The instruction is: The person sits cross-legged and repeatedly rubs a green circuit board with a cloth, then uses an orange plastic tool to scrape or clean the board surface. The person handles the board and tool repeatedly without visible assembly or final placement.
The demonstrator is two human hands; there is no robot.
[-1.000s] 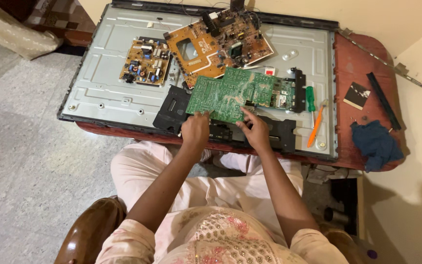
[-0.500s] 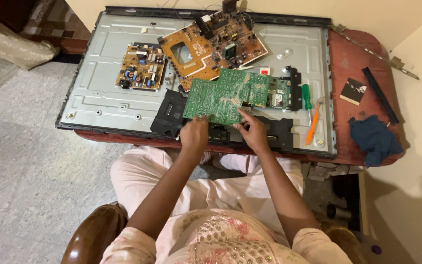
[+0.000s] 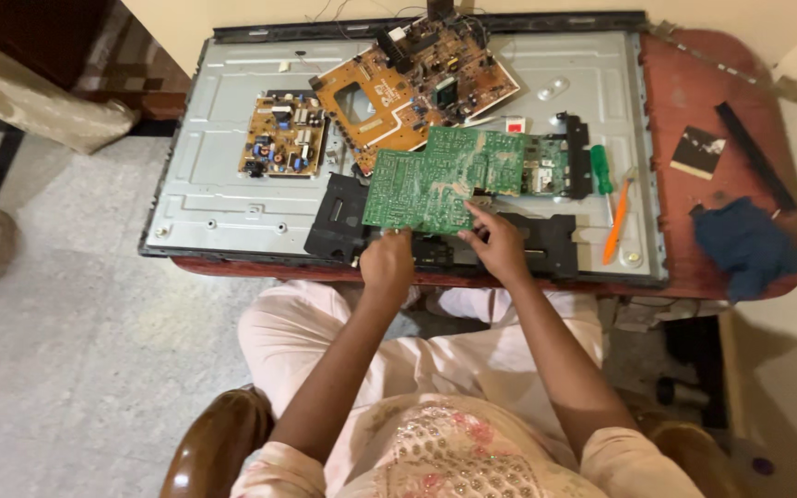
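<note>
A green circuit board [image 3: 435, 177] lies tilted over the open metal back of a flat television [image 3: 223, 138] on a red table. My left hand [image 3: 387, 262] grips the board's near edge from below. My right hand [image 3: 498, 245] pinches the same edge a little to the right, thumb on top. Black plastic brackets [image 3: 546, 242] lie under and beside the board.
A large orange circuit board [image 3: 408, 78] and a smaller brown one [image 3: 286, 138] sit farther back on the panel. A green-handled screwdriver [image 3: 601, 171] and an orange one [image 3: 618, 223] lie at right. A blue cloth [image 3: 747, 244] and a black bar [image 3: 755, 155] rest on the red table [image 3: 689, 92].
Both hands keep their hold on the green board's near edge. The board has barely shifted; the view has moved slightly.
</note>
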